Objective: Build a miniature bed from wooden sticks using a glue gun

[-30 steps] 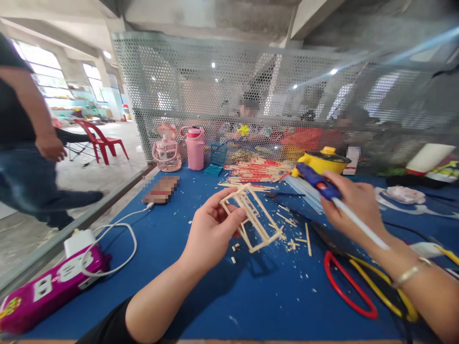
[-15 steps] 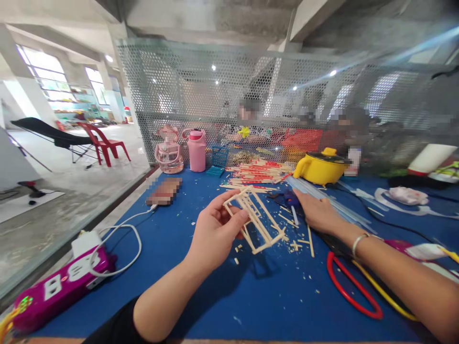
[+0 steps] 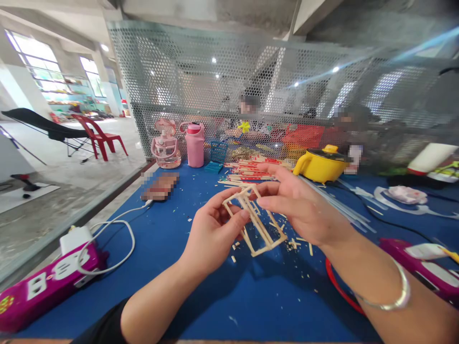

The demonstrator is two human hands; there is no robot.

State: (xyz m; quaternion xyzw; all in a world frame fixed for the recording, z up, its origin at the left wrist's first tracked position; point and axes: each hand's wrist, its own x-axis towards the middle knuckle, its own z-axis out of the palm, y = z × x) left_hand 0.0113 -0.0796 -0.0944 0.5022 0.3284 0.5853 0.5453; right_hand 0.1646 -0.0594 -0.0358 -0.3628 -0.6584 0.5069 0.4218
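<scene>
My left hand is closed on a small box-shaped frame of thin wooden sticks, thumb in front and fingers behind. The frame is held tilted above the blue table. From the right, my right hand reaches over to the frame's upper right edge. Its thumb and a finger close about a stick there, while another finger stretches out above. Under the hands lie small stick offcuts. Behind them is a pile of wooden chopsticks, some with red paper wrappers.
Clear glue sticks lie right of my hands, near a yellow pot. Pink bottles and a phone stand or lie at the left. Purple power strips flank the table. A perforated metal screen closes the back; people are behind it.
My right hand has left the dark blue glue gun on the table and moved left to the frame. My left hand keeps its hold. The view has shifted slightly.
</scene>
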